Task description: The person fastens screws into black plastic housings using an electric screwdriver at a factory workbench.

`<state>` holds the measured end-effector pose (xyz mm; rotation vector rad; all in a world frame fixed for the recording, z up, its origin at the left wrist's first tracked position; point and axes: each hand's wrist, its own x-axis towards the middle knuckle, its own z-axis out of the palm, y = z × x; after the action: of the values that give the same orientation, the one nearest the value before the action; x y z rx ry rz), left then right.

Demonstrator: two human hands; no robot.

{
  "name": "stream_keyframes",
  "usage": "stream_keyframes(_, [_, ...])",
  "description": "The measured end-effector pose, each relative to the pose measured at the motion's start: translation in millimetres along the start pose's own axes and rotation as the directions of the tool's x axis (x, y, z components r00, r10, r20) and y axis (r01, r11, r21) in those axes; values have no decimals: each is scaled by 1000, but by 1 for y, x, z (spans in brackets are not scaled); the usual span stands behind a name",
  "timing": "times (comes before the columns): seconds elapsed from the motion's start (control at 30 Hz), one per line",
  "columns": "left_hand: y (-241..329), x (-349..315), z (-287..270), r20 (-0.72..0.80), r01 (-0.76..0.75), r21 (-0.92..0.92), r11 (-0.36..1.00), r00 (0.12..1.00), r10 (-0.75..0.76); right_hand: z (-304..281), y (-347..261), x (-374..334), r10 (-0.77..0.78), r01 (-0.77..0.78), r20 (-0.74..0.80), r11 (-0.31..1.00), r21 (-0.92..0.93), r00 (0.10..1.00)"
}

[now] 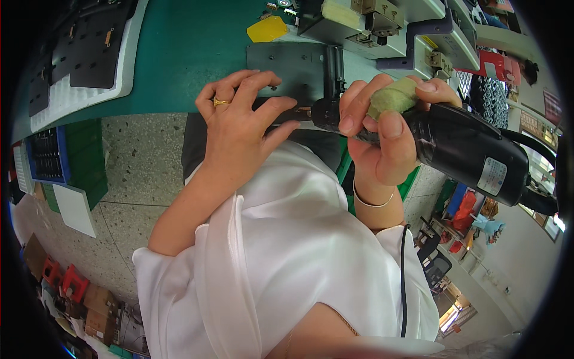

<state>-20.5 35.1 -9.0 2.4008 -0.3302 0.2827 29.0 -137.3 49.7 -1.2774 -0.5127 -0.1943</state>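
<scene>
My right hand (pixel 382 131) is wrapped round a black electric screwdriver (pixel 472 149), held almost level with its nose pointing left. A pale green wrap (pixel 393 99) sits on the tool under my fingers. Close to the bit tip (pixel 305 112) is my left hand (pixel 242 119), its thumb and forefinger apart on either side of it. Whether a small screw sits there is too small to tell. Beyond my left fingers a dark flat panel (pixel 290 63) lies on the green bench mat (pixel 185 48), with a black cylindrical edge piece (pixel 336 69) along its right side.
A yellow piece (pixel 267 29) and several small parts lie behind the panel. White foam trays (pixel 128 78) with black panels are at left. Grey box-shaped equipment (pixel 359 45) stands at back right. A blue bin (pixel 51 155) and green crate (pixel 86 158) stand below the bench.
</scene>
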Motion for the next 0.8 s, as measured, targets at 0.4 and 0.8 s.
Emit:
stream_keyframes(0.4, [0, 0, 3, -40, 21, -50, 999, 999, -23, 8, 1, -3, 1, 3, 60, 997, -77, 998])
stream_keyframes(0.8, [-3, 0, 1, -98, -9, -148, 989, 995, -6, 15, -24, 4, 31, -23, 117, 997, -67, 993])
